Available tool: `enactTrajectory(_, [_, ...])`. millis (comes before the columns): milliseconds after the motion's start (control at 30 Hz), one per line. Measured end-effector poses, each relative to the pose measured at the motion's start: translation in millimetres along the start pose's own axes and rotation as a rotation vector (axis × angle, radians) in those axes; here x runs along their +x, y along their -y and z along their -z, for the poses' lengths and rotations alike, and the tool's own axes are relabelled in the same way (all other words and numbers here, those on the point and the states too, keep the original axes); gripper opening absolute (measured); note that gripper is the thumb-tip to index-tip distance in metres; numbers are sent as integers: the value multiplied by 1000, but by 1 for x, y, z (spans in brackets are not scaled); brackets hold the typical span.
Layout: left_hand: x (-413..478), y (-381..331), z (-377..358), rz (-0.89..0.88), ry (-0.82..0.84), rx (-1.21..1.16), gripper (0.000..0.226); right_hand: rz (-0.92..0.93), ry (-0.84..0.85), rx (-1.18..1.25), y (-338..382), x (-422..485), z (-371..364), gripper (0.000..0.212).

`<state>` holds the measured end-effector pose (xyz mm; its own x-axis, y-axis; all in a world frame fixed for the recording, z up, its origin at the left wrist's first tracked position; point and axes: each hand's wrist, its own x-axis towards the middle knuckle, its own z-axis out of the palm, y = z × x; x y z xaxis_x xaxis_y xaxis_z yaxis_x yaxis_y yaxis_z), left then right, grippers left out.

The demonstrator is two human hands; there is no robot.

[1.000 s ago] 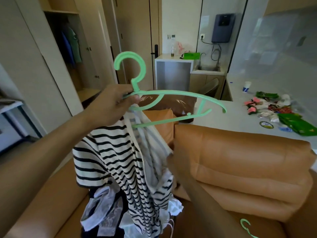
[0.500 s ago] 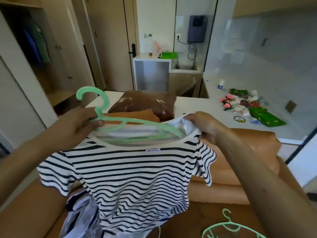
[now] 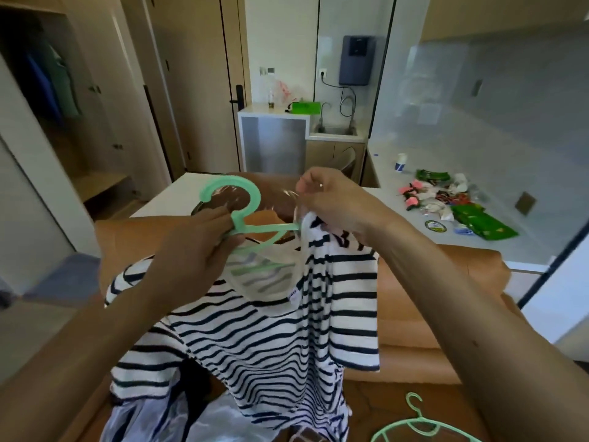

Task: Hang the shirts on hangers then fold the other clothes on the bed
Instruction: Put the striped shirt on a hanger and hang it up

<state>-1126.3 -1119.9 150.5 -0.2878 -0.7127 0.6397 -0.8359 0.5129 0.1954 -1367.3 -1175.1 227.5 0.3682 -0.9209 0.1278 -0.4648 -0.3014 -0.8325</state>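
While my left grip [image 3: 191,250] is clamped around the neck of the green hanger [image 3: 236,199], just below its hook, my right grip [image 3: 338,205] pinches the collar edge of the striped shirt [image 3: 271,339] and holds it raised beside the hanger's right arm. The hanger's lower bars show through the open neckline. The shirt hangs in front of the tan sofa [image 3: 430,298], its hem reaching a pile of other clothes [image 3: 149,419]. A second green hanger [image 3: 417,429] lies on the sofa seat, lower right. The white bench [image 3: 382,212] behind carries wrappers.
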Motion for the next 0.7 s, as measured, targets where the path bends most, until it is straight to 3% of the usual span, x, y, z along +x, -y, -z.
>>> enactTrajectory(133, [2, 9, 11, 14, -35, -115, 17, 209, 67, -181, -12, -6, 12, 52])
enactTrajectory(233, [3, 18, 20, 57, -62, -188, 16, 216, 162, -357, -34, -14, 23, 76])
enactTrajectory(300, [4, 25, 24, 106, -31, -194, 25, 288, 105, -491, -49, -14, 27, 54])
enactTrajectory(367, [5, 30, 26, 149, 23, -206, 34, 380, 97, -474, -60, -14, 28, 22])
enactTrajectory(400, [7, 31, 27, 161, 56, -223, 37, 395, 122, -417, -63, -16, 28, 16])
enactTrajectory(533, [14, 31, 28, 176, 169, -298, 28, 434, 155, -309, -62, -20, 27, 19])
enactTrajectory(700, [25, -1, 23, 58, 208, -278, 36, 554, 230, -354, -45, -15, 4, 13])
